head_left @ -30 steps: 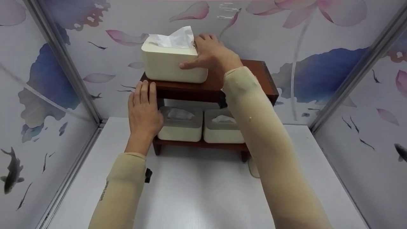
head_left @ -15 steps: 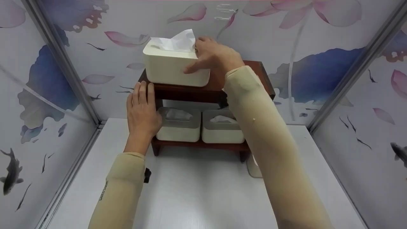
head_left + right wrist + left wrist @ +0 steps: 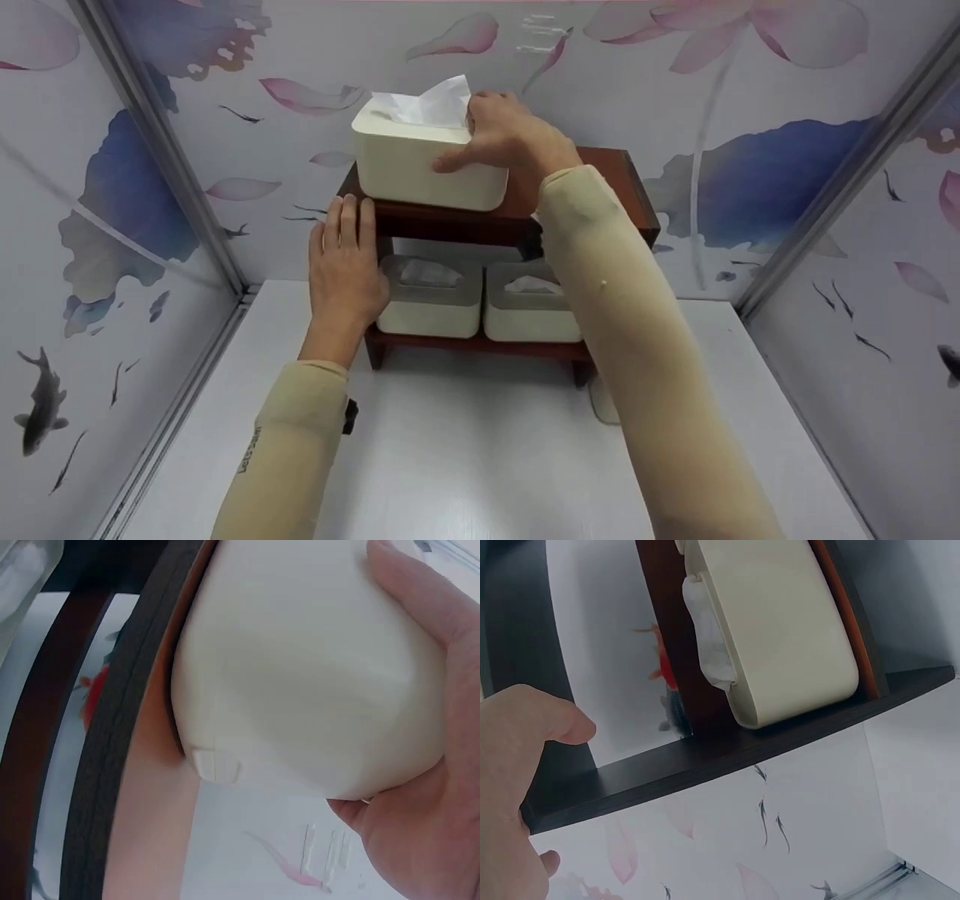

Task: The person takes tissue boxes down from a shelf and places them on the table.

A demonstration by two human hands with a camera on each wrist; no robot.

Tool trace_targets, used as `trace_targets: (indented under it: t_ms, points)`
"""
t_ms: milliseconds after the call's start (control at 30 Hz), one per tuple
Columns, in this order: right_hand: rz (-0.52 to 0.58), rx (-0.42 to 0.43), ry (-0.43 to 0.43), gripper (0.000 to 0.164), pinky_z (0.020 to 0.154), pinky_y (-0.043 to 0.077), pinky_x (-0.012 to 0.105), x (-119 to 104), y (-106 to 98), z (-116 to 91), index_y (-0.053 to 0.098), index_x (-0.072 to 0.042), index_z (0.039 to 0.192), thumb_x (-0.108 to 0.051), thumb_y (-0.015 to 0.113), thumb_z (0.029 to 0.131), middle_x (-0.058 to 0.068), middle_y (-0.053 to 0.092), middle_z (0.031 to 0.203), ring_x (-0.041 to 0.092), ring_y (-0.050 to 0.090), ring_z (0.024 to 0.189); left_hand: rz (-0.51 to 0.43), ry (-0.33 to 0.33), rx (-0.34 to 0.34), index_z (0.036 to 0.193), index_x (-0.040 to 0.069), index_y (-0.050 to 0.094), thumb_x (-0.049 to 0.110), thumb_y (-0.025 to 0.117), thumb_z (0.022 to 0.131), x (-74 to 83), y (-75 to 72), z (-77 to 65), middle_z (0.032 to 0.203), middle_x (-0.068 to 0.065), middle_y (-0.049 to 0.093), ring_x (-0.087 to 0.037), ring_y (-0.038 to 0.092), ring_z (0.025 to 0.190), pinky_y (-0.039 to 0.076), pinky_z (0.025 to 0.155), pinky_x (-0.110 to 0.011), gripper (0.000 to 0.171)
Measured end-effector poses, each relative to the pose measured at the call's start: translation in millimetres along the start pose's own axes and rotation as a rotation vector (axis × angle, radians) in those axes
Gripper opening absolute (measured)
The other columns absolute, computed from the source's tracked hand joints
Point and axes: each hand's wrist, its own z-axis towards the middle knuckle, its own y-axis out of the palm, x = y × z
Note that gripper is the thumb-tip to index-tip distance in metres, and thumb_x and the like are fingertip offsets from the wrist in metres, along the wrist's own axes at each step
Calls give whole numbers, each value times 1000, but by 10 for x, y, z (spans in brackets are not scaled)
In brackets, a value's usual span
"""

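A cream tissue box point(image 3: 431, 169) with a white tissue point(image 3: 435, 103) poking out stands on the upper board of a two-tier brown wooden shelf point(image 3: 611, 180). My right hand point(image 3: 514, 135) holds its right end, thumb across the front and fingers round the back. In the right wrist view, that hand's palm lies against the box point(image 3: 300, 682). My left hand point(image 3: 345, 266) rests at the shelf's left end, fingers straight up along the upper board's corner. From the left wrist, its thumb point(image 3: 570, 720) shows on the inner side of the dark end panel point(image 3: 536, 765).
Two tissue boxes with grey lids, a left one point(image 3: 429, 300) and a right one point(image 3: 529, 304), stand side by side on the lower tier. A pale rounded object point(image 3: 604, 397) lies partly hidden behind my right sleeve. Flower-printed walls point(image 3: 817, 262) enclose the white table point(image 3: 480, 465).
The upper tissue box has shifted slightly toward the shelf's front edge and to the right, with my right hand on it. My left hand has stayed at the shelf's left end.
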Motion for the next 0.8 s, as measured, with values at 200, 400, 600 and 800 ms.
trace_targets:
  t_ms: [200,400,600,800]
  points:
    - [36,14,0,86,108,37,40,56,-18,-68,45,-19,138,-64,73,70,2,48,132,21,38,123,12,6,-29,155,8,5,14,57,89,-2,-15,1,161,-17,9,-33,7,151,18,119,-52,84]
    - [2,73,-50,88,112,30,42,181,-35,-170,46,-15,134,-63,75,67,5,48,132,24,35,127,10,10,-38,156,7,5,16,60,88,8,-15,-7,161,-17,8,-33,6,151,18,119,-52,88]
    - [23,133,-120,88,112,28,42,340,-127,-361,45,-19,137,-59,78,66,5,48,135,25,34,128,-12,14,-49,155,7,3,13,56,88,3,-42,3,161,-17,7,-34,5,151,17,119,-52,85]
    - [21,152,-218,90,113,26,45,480,-167,-597,45,-20,139,-56,81,65,8,47,139,27,34,129,-15,-1,-74,155,7,2,18,60,89,-3,-38,-2,161,-17,6,-34,4,151,15,120,-53,88]
